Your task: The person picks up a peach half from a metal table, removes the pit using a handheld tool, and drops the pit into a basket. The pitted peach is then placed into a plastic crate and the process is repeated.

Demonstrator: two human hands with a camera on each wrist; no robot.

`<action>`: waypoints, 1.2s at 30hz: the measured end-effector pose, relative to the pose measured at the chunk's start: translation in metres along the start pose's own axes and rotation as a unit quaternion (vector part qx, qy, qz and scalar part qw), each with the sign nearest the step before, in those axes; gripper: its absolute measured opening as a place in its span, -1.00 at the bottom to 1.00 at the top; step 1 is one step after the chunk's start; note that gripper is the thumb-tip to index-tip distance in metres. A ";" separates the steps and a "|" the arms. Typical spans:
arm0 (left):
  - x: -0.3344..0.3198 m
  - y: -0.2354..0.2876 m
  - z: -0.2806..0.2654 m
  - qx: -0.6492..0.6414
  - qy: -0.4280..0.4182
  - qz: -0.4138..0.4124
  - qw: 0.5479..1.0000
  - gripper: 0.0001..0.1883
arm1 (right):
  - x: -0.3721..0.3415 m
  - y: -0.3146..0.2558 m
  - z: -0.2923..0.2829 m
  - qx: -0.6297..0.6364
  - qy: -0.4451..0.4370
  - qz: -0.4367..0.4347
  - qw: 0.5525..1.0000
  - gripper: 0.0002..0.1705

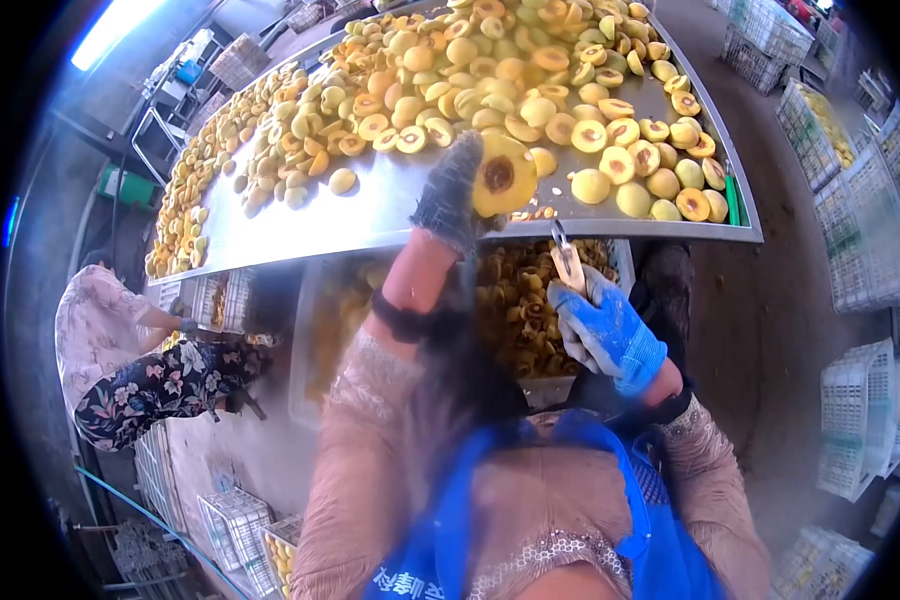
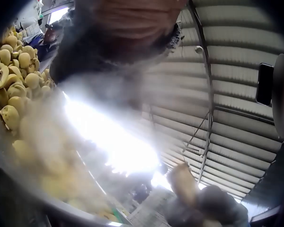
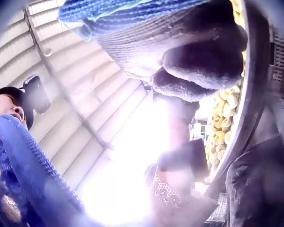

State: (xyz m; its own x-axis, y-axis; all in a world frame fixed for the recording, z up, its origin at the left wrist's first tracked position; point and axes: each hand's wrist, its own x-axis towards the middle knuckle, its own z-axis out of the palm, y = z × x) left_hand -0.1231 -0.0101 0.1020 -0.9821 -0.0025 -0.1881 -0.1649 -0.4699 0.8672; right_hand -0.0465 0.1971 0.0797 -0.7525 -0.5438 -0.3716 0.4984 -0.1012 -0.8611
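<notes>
In the head view my left hand (image 1: 450, 195), in a dark grey glove, holds a halved yellow fruit (image 1: 505, 176) with its brown centre facing up, over the table's near edge. My right hand (image 1: 610, 328), in a blue and grey glove, grips the wooden handle of a small tool (image 1: 567, 262) with a looped metal tip, below and right of the fruit. The tool and fruit are apart. The right wrist view shows the curled gloved fingers (image 3: 199, 66); the left wrist view is blurred, with the tool's handle (image 2: 183, 183) low in it.
Many halved fruits lie on the metal table (image 1: 370, 236). A green object (image 1: 733, 200) is at its right corner. Below the edge stands a crate of brown-yellow pieces (image 1: 518, 310). Another person (image 1: 105, 320) bends at the left; white crates (image 1: 858, 420) stack at the right.
</notes>
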 end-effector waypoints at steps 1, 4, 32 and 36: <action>-0.002 -0.008 -0.004 0.046 0.008 0.077 0.996 -0.61 | -0.001 -0.004 0.006 -0.016 -0.002 -0.018 1.000 -0.77; -0.013 -0.025 -0.018 0.383 -0.035 0.335 0.860 -0.63 | 0.003 -0.002 0.016 -0.032 -0.012 -0.015 0.999 -0.76; -0.095 -0.075 0.012 0.445 0.021 0.253 0.859 -0.70 | -0.024 0.034 -0.018 -0.493 -0.085 -0.453 0.738 -0.56; -0.098 -0.066 0.029 0.420 0.031 0.197 0.885 -0.65 | -0.029 0.030 -0.016 -0.275 -0.108 -0.280 0.913 -0.60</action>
State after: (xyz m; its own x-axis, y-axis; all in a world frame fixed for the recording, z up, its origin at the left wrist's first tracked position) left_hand -0.0182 0.0463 0.0768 -0.9760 -0.0803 0.2024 0.1543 0.4010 0.9030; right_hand -0.0170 0.2233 0.0586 -0.6912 -0.6923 0.2074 -0.2761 -0.0122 -0.9611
